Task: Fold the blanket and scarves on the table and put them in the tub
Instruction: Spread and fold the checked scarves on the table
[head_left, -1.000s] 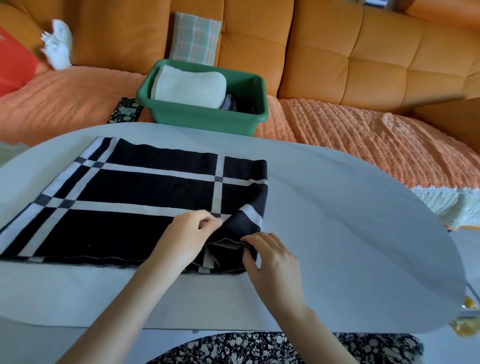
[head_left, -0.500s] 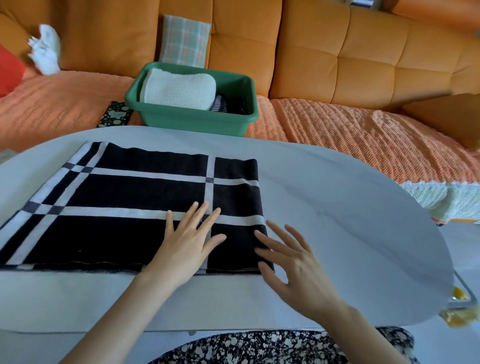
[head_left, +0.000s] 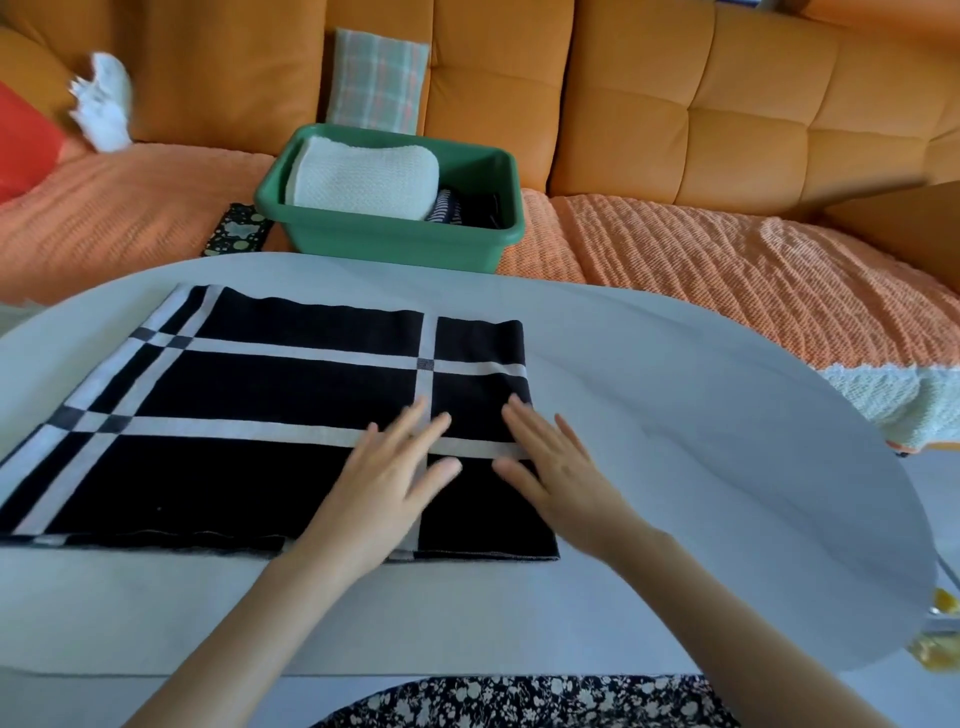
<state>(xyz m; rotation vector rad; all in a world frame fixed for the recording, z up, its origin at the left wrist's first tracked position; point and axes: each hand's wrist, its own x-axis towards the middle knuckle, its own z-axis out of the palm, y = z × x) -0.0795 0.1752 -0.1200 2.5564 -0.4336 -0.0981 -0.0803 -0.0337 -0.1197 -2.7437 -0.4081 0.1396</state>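
Observation:
A black scarf (head_left: 249, 405) with white crossing stripes lies flat and folded on the white oval table (head_left: 701, 467). My left hand (head_left: 384, 488) rests flat on its right part, fingers straight and spread. My right hand (head_left: 561, 467) lies flat on the scarf's right edge, fingers straight. Beyond the table, a green tub (head_left: 395, 236) sits on the sofa; it holds a folded white blanket (head_left: 363, 179) and a dark striped folded cloth (head_left: 452, 205) beside it.
An orange sofa (head_left: 675, 119) with an orange throw (head_left: 727, 280) stands behind the table. A plaid cushion (head_left: 379, 78) leans behind the tub; a dark patterned item (head_left: 239, 236) lies left of it. A white cloth (head_left: 104, 111) and a red cushion (head_left: 21, 140) sit far left.
One second ago both hands pinched the scarf's right near corner. They let go and now lie flat on the scarf; the right hand has moved onto its right edge.

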